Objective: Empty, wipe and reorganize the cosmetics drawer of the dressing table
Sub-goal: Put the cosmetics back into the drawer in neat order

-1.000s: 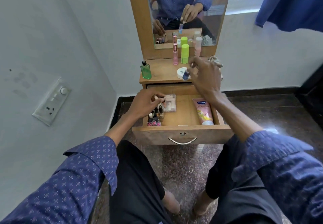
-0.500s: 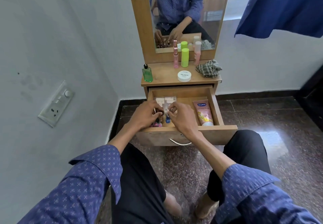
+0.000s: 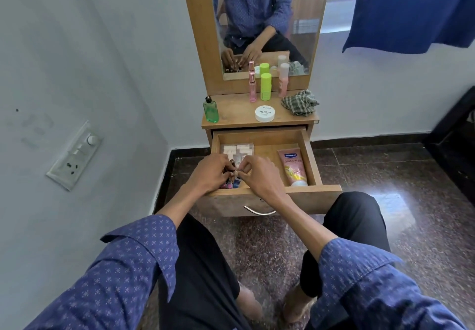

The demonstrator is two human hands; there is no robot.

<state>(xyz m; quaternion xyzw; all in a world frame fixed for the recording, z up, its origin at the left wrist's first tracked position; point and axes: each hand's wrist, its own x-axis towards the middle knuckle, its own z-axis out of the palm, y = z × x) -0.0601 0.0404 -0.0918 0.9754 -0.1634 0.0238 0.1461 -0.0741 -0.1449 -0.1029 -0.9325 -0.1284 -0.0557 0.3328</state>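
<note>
Seemingly mid-reorganizing: both hands, left hand & right hand, fingers curled pinching small bottles at front-left of open drawer; tube back inside, several items on tabletop left.

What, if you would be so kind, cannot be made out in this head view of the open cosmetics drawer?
- Small bottles at the drawer's front left: mostly covered by the left hand and right hand; count and grip unclear.
- Clear box: contents too small.
- White jar: fine print blurred.
- Blue cloth: cut off by the top edge.
</note>
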